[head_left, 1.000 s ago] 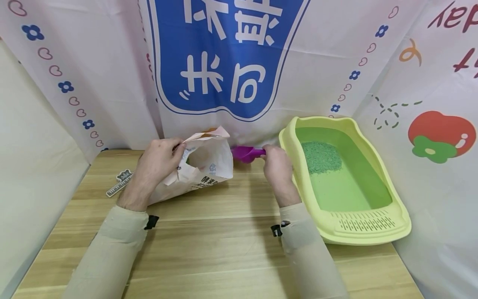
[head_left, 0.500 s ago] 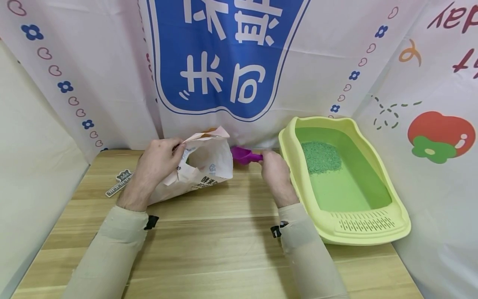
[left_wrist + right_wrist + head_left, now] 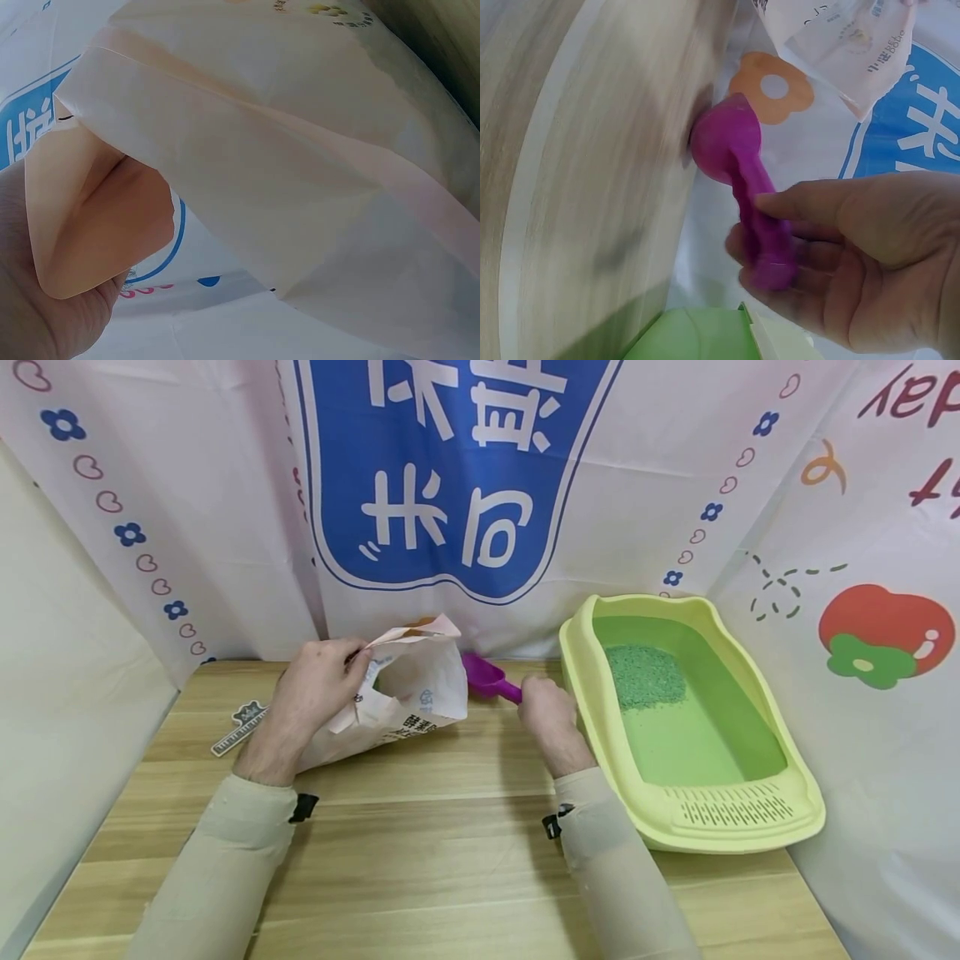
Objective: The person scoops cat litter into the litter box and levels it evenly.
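In the head view my left hand (image 3: 318, 685) pinches the upper edge of a white paper bag (image 3: 435, 685), whose torn mouth faces right and up. The left wrist view shows a folded flap (image 3: 105, 217) of that bag against the hand. Between the bag and the litter box is a purple scoop (image 3: 487, 678), its bowl at the bag's right side. My right hand (image 3: 551, 714) holds the scoop by its handle; in the right wrist view thumb and fingers curl round the handle (image 3: 761, 225). What the bag contains is mostly hidden.
A pale green litter box (image 3: 727, 839) stands at the right of the wooden table (image 3: 420, 877), with a patch of green granules (image 3: 645, 677) at its far end. A small bear-topped ruler (image 3: 238, 735) lies left of the left forearm. A printed cloth (image 3: 525, 618) hangs behind.
The right hand has shifted slightly toward me and left, lowering the scoop's handle so the scoop tilts. Its bowl stays by the bag. My left hand and the bag have not moved.
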`<control>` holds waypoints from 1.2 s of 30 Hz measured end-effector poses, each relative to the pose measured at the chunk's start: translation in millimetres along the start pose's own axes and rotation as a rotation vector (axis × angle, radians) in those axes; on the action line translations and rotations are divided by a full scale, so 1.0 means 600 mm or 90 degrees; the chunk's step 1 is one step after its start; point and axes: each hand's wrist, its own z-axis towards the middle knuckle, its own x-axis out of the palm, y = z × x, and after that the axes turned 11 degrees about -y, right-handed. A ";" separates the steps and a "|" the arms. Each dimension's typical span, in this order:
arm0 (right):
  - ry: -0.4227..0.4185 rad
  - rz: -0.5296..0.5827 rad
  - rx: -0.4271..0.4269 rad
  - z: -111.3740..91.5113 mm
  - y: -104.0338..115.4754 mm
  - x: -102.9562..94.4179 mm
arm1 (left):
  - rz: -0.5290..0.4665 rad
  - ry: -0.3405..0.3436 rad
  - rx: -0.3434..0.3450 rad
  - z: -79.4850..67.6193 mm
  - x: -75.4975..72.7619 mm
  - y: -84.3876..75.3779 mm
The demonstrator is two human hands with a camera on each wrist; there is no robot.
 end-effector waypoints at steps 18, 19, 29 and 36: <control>0.133 -0.006 0.011 -0.013 -0.006 0.024 | 0.007 -0.001 0.000 0.001 0.001 -0.002; 0.134 -0.005 0.012 -0.013 -0.006 0.024 | 0.007 -0.001 0.000 0.001 0.001 -0.002; 0.054 0.019 -0.019 -0.013 -0.001 0.012 | 0.005 -0.006 0.016 0.003 -0.007 -0.012; -0.075 0.083 -0.062 -0.003 0.013 0.003 | 0.007 -0.013 0.033 0.006 -0.020 -0.020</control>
